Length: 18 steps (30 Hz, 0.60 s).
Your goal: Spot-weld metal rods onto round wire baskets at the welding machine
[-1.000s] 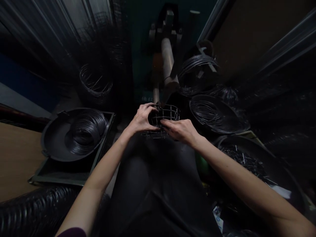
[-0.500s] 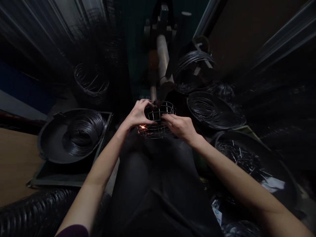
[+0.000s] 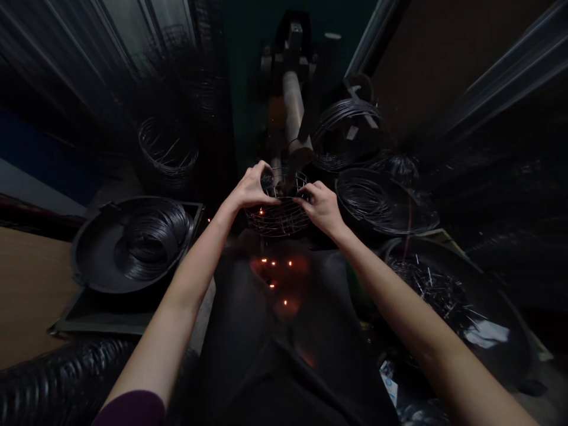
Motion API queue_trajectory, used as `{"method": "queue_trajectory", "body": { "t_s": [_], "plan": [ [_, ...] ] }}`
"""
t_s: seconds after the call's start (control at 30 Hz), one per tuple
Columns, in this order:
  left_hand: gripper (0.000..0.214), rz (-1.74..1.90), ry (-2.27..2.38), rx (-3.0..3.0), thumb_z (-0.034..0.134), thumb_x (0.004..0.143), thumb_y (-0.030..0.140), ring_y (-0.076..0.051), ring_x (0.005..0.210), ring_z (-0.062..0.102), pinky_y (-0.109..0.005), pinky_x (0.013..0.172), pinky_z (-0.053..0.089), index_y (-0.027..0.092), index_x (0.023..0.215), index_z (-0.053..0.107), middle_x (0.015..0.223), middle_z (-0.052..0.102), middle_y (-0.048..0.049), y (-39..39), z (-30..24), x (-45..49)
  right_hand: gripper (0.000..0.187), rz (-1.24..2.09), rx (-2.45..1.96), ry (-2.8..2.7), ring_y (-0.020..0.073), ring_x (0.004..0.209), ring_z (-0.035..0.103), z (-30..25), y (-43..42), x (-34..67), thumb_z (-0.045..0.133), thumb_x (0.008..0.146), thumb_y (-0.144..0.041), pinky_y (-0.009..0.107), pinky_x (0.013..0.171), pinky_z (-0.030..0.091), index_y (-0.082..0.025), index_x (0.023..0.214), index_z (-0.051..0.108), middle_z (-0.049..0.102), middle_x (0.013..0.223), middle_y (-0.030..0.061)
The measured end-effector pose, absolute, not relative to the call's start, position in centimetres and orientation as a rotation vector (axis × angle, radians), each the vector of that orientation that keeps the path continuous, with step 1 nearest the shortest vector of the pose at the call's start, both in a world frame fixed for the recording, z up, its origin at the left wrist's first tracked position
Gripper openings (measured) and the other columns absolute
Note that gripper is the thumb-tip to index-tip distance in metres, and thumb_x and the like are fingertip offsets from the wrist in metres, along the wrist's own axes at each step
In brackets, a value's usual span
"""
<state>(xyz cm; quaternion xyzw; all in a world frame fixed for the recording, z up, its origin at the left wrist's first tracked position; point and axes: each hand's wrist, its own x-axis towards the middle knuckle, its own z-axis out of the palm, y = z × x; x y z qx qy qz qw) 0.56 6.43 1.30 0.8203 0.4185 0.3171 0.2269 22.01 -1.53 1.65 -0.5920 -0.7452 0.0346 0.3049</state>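
Observation:
A round wire basket [image 3: 279,225] is between my hands, at the end of the machine's lower rod [image 3: 276,171]. My left hand [image 3: 254,190] grips its left side, thumb along the near rim and fingers curled over the far side. With thumb and fingers pinched at the rim, my right hand [image 3: 321,206] holds the right side. The thick metal arm [image 3: 293,106] of the machine reaches toward the basket from above. Glowing sparks [image 3: 273,264] fall in front of the basket over a dark apron [image 3: 284,343]. The contact spot inside the basket is too dark to make out.
On the left, a black pan [image 3: 97,254] holds a wire coil [image 3: 155,236]. At right are a pan of wire rings [image 3: 368,198] and a pan of short wire pieces [image 3: 439,290]. More wire rings [image 3: 168,151] stand at the back left. Stacked coils [image 3: 66,378] lie at the lower left.
Both hands and the basket have moved up slightly, and the basket's tilt has changed. The right fingers have shifted along the rim. Sparks have scattered downward over the apron.

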Motion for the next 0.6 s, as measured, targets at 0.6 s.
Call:
{"method": "queue_trajectory", "body": {
  "t_s": [0.6],
  "plan": [
    [0.137,0.958,1.081,1.71,0.085,0.046,0.07,-0.041,0.148,0.024,-0.061,0.116,0.029,0.026,0.151,0.01,0.157,0.02,-0.0247,4.2,-8.1,-5.0,0.026,0.522,-2.722,-1.219,0.034,0.088,0.069,-7.2,-19.4,42.5,0.052,0.081,-0.03,0.046,0.082,0.054,-0.015,0.09,0.071,0.072,0.084,0.0174]
  ]
}}
